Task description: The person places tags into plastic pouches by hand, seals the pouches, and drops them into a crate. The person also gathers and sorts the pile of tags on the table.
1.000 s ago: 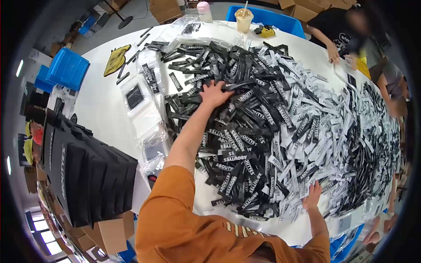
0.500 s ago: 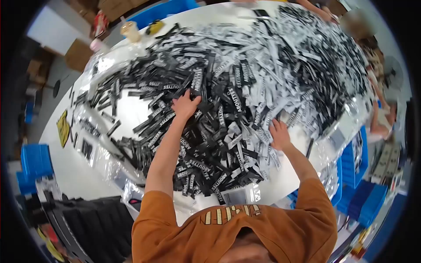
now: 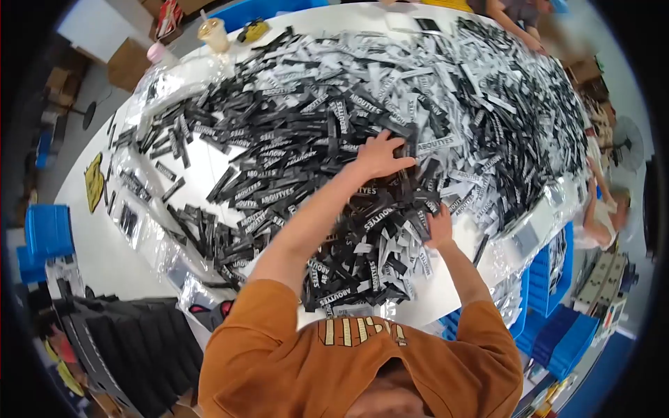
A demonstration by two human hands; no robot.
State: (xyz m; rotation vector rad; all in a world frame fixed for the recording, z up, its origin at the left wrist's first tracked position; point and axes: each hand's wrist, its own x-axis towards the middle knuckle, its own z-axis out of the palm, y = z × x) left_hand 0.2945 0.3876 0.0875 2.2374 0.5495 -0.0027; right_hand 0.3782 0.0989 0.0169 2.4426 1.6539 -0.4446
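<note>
A broad heap of slim black packets [image 3: 279, 157] printed "ABOUTYES" covers the middle of the table, mixed with white-and-silver ones [image 3: 390, 76]. My left hand [image 3: 380, 155] lies on the heap's centre, thumb and fingers apart, touching black packets beside its fingertips. Lower and to the right, my right hand [image 3: 439, 228] rests at the heap's near-right edge with its fingers stretched against packets. Part of its fingertips merges with the dark packets there.
Clear plastic bags [image 3: 150, 223] line the table's left edge, and more bags [image 3: 536, 223] line the right. A drink cup [image 3: 213, 35] stands at the back left. Blue bins [image 3: 550, 272] sit at the lower right. Another person's arm [image 3: 514, 26] reaches in at the far right.
My left hand has moved right across the heap, closer to my right hand, and black packets have shifted rightward with it. My right hand has moved slightly toward me.
</note>
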